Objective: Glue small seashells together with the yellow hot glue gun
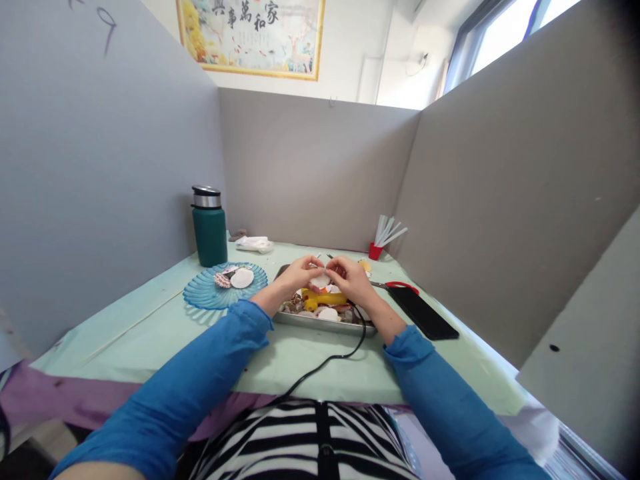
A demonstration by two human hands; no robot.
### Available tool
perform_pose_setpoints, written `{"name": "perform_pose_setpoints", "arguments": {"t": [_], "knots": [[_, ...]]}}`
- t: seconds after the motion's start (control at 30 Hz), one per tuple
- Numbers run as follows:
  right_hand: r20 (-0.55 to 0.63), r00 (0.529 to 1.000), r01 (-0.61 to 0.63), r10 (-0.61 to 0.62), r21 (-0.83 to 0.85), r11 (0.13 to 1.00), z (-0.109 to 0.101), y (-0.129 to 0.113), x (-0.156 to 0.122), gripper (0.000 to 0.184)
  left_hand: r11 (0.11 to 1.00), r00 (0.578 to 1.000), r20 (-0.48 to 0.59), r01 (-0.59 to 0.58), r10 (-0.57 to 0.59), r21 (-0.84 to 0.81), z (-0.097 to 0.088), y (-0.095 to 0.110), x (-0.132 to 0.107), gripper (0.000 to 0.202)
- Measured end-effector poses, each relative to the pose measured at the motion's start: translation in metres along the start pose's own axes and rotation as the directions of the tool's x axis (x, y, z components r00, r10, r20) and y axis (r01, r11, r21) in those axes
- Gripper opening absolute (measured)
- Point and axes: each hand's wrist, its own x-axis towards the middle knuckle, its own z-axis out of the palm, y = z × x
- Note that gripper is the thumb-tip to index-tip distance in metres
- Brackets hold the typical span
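**Pale piece between two hands, above the tray**

The left hand and the right hand hold the piece together, their fingers narrow. Just below the fingers, a yellow tool lies in the tray. Left of them is a plate; right, a phone. Farther left stands a bottle.

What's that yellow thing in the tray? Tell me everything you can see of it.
The yellow tool looks like a plastic glue gun, partly hidden. It lies roughly crosswise on shells in the metal tray, close to the left hand and the right hand. A black cord seems to leave its right end. Whether it is switched on, or a finger touches it, I cannot tell.
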Motion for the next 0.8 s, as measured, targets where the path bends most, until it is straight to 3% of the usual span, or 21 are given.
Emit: {"name": "perform_pose_setpoints", "arguments": {"t": [0.37,0.8], "knots": [[0.016,1.0,0.007,-0.007,0.016,1.0,0.0011,0.0028,0.0005,0.01,1.0,0.999,-0.036,0.022,-0.022,0.003,0.0017,0.0026,-0.0021,0.024],[0.011,0.999,-0.031,0.031,0.02,0.999,-0.0012,-0.0002,-0.0003,0.011,0.999,0.999,0.041,0.019,-0.018,-0.028,-0.002,-0.003,0.0007,0.025]]}}
